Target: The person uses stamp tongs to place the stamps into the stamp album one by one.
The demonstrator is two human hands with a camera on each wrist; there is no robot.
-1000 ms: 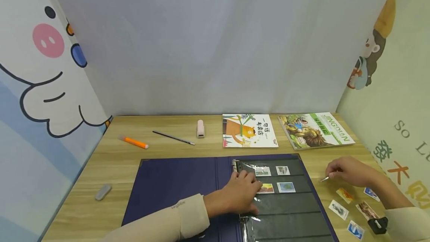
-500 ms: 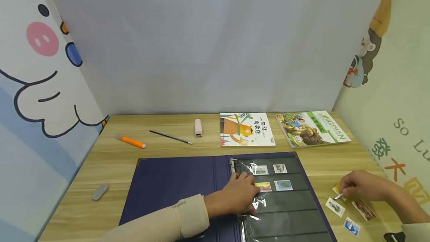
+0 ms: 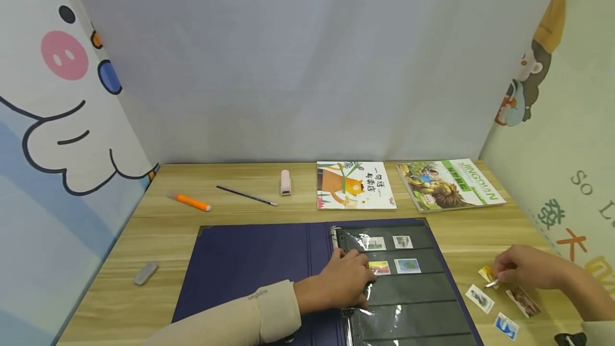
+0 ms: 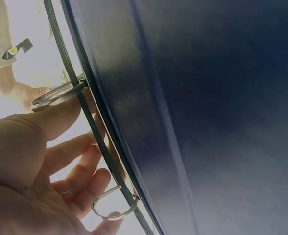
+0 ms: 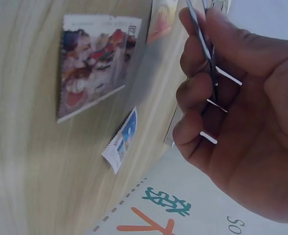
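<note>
An open dark blue stamp album (image 3: 250,266) lies on the wooden table (image 3: 158,234). Its black pocket page (image 3: 423,308) holds several stamps (image 3: 407,266) in the top two rows. My left hand (image 3: 355,276) rests flat on the page's left edge beside the binder rings (image 4: 56,95). My right hand (image 3: 502,276) grips metal tweezers (image 5: 203,44), and their tip (image 3: 491,283) is at an orange stamp (image 3: 485,272). Three more loose stamps (image 3: 479,298) lie near that hand on the table. In the right wrist view a colourful stamp (image 5: 95,63) and a blue one (image 5: 122,139) show.
Two picture books (image 3: 355,186) (image 3: 449,183) lie at the back. A pink stapler (image 3: 285,182), a pencil (image 3: 246,196) and an orange marker (image 3: 189,202) are at the back left. A grey eraser (image 3: 146,273) sits at the left. Printed panels wall in three sides.
My right hand moved with the tweezers from beside the album's right edge down to the loose stamps. The left hand stayed on the page.
</note>
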